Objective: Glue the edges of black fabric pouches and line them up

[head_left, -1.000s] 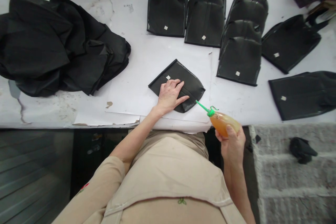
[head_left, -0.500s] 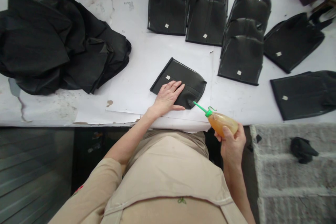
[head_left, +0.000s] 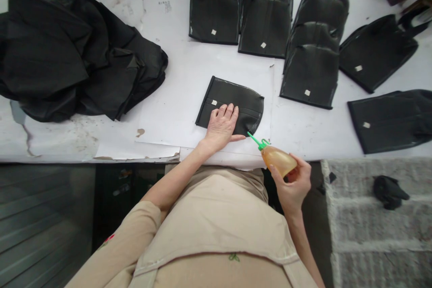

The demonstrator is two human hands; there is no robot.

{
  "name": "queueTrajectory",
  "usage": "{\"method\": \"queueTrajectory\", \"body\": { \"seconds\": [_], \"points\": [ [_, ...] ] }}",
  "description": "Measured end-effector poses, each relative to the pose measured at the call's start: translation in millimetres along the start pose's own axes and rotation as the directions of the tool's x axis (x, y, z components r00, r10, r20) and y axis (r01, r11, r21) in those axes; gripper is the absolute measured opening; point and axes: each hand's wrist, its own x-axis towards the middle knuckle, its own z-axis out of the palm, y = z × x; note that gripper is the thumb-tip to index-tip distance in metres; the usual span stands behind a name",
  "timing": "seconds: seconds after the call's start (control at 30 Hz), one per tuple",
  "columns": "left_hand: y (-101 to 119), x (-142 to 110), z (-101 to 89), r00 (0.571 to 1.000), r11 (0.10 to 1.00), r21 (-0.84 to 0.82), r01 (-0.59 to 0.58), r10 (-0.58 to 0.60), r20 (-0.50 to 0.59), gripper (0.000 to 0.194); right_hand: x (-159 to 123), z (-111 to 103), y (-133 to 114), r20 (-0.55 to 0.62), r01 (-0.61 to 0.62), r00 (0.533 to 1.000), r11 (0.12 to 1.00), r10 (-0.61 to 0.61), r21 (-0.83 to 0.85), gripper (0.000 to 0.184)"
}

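Observation:
A flat black fabric piece (head_left: 232, 90) with a rounded right end and a small white tag lies on the white tabletop (head_left: 162, 121). My left hand (head_left: 222, 126) rests flat on its near side, fingers stretched out and thumb apart. In my right hand (head_left: 293, 180) is a squeeze bottle (head_left: 278, 160) of amber liquid, with a green nozzle and an attached green cap. The bottle lies tilted to the left. Its nozzle tip is at the piece's near right edge; whether it touches cannot be told.
A heap of black fabric (head_left: 77, 58) covers the table's left side. Several similar tagged black pieces, such as one at the back (head_left: 216, 9), lie along the back and right. Below right is a grey textured surface (head_left: 367, 229) with a black scrap (head_left: 389, 192).
The black piece has turned slightly under my left hand, which has shifted a little right. My right hand has moved slightly left with the bottle, its fingers placed differently around it.

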Motion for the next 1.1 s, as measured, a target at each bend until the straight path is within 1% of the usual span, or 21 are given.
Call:
{"method": "queueTrajectory", "body": {
  "seconds": [0.07,0.13,0.27,0.37,0.57,0.7,0.9,1.1],
  "points": [
    [0,0,0.1,1.0,1.0,-0.002,-0.001,0.001,0.0,0.1,-1,2,5,0.013,0.044,0.999,0.995,-0.043,-0.087,0.065],
    [0,0,-0.1,1.0,1.0,0.0,-0.001,0.001,0.003,0.1,-2,2,8,0.026,0.125,0.992,0.978,-0.122,-0.165,0.065],
    [1,-1,-1.0,1.0,1.0,0.006,0.002,-0.002,0.004,0.1,-3,-1,7,0.052,0.328,0.944,0.904,-0.326,-0.273,0.065],
    [1,-2,-1.2,1.0,1.0,0.007,0.003,-0.003,0.003,0.099,-2,-5,4,0.064,0.394,0.916,0.863,-0.395,-0.315,0.065],
    [0,-3,1.6,1.0,1.0,0.005,0.0,0.0,-0.013,0.098,-4,-6,-2,0.062,0.404,0.909,0.834,-0.412,-0.376,0.063],
    [-1,-3,4.0,1.0,1.0,0.005,0.002,-0.002,-0.023,0.096,-6,-6,-3,0.05,0.403,0.907,0.826,-0.418,-0.394,0.065],
    [-1,-3,3.8,1.0,1.0,-0.009,-0.004,0.004,-0.015,0.096,-9,-5,-7,0.047,0.37,0.922,0.841,-0.384,-0.395,0.064],
    [-2,-3,3.7,0.999,1.0,-0.006,-0.013,0.012,-0.032,0.096,-8,-3,-7,0.043,0.381,0.917,0.844,-0.396,-0.378,0.064]
  ]
}}
